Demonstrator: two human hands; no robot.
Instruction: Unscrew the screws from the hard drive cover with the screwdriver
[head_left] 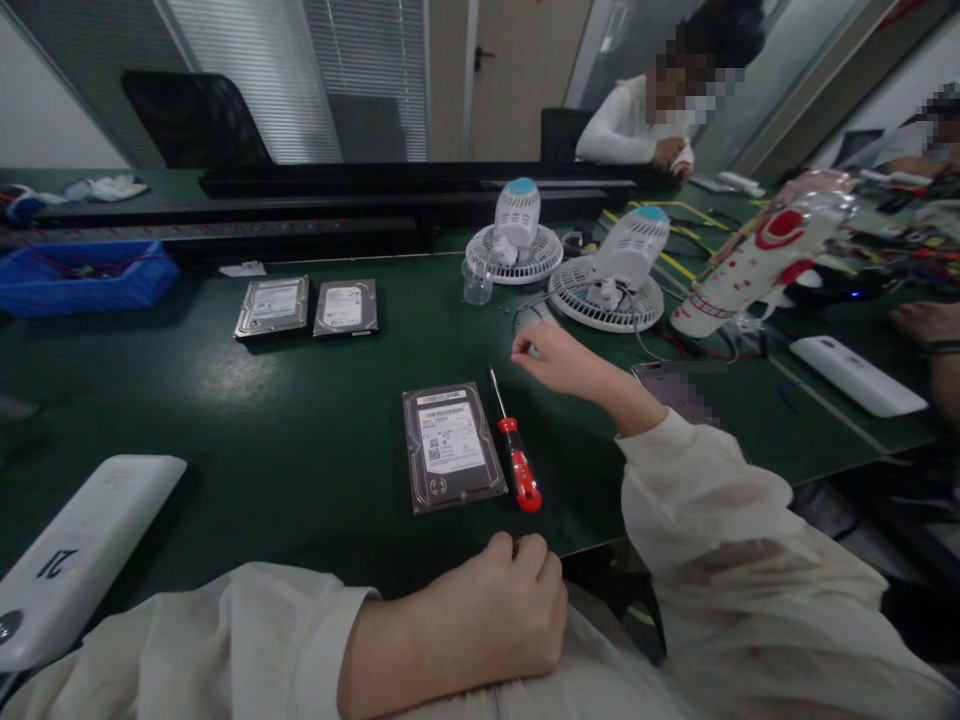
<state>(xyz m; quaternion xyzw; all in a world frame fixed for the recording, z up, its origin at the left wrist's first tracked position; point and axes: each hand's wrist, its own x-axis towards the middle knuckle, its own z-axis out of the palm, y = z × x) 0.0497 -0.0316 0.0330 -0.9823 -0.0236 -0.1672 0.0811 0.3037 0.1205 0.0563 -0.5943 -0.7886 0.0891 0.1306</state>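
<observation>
My left hand (484, 605) is curled into a fist in front of my body, just below the near table edge; its fingers turn under, and whatever they may hold is hidden. Farther out, my right hand (551, 358) hovers over the table with bent fingers pressed together, close to the wires of a fan; I cannot make out anything in them. Between the hands lies a screwdriver (517, 460) with a red and black handle, its shaft pointing away from me. Left of it rests a hard drive (454, 440), label side up. Neither hand touches them.
Two more hard drives (273, 305) (346, 306) lie farther back. Two white fan heads (517, 235) (626, 260) stand by a small clear cup (477, 283). Around are a blue bin (90, 280), power banks (90, 545) (857, 375), a phone (679, 392), a patterned bottle (757, 255) and co-workers.
</observation>
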